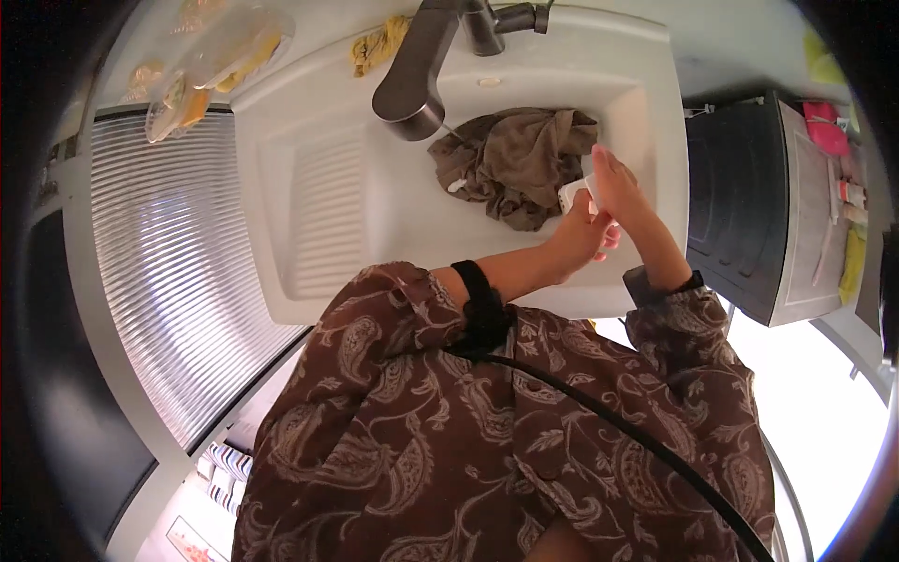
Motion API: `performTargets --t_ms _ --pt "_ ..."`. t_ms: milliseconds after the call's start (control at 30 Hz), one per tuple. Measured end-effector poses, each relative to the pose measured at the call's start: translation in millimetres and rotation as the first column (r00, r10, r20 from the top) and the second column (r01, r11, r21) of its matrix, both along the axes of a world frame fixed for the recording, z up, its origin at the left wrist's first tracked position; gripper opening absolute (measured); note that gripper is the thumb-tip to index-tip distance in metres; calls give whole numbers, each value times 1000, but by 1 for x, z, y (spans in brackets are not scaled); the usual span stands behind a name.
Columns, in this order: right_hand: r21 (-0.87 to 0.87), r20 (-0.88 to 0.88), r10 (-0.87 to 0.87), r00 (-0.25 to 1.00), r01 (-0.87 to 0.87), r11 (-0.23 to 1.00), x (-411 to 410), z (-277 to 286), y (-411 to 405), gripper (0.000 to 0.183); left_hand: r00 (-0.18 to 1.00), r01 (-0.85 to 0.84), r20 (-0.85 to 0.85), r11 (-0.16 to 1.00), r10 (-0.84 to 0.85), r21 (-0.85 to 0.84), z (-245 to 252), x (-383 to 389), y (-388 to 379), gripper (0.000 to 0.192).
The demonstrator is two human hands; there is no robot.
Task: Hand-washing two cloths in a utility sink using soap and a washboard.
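Over the right part of a white laundry sink [393,246], my two hands meet around a small white object [574,191]. My left hand [581,239] reaches across from the left, its thumb against the object and its other fingers curled below. From the right, my right hand [619,188] presses along the object's other side, fingers pointing away from me. Its exact kind is hidden by the hands. Just beyond and left of them lies a crumpled brown cloth [523,161] in the basin. A white patch [456,185], perhaps foam, sits on the cloth.
A dark faucet [421,91] overhangs the basin, a thin stream below its spout. A ribbed washboard slope [326,218] forms the sink's left side. A yellow cloth [379,46] lies on the back rim. Plastic containers [232,53] stand back left; a dark-fronted appliance [734,204] stands right.
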State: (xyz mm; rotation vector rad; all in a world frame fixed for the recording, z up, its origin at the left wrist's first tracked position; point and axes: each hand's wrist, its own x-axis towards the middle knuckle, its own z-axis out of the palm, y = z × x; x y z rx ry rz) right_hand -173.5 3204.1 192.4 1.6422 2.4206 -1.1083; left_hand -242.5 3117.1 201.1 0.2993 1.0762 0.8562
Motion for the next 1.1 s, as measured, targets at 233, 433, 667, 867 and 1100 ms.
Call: performTargets --t_ms 233,433,667,867,1100 --pt "-245 -153 -269 951 228 942 -6 -13 1 50 953 114 -292 990 -85 85 -32 -10 -4 34" --pt "-53 44 -22 999 25 998 -4 -21 1 55 942 94 -333 985 -42 143 -50 -4 -2 33" --pt "-475 -390 -502 772 298 828 24 -19 -6 52 999 -31 -15 997 32 74 -22 -17 -6 29" --pt "-285 -166 -210 964 157 946 43 4 -22 54 954 292 -134 932 -268 213 -21 -13 -8 16" --pt "89 16 -18 1000 16 996 38 35 -50 42 923 115 -379 985 -57 130 -29 -21 -22 42"
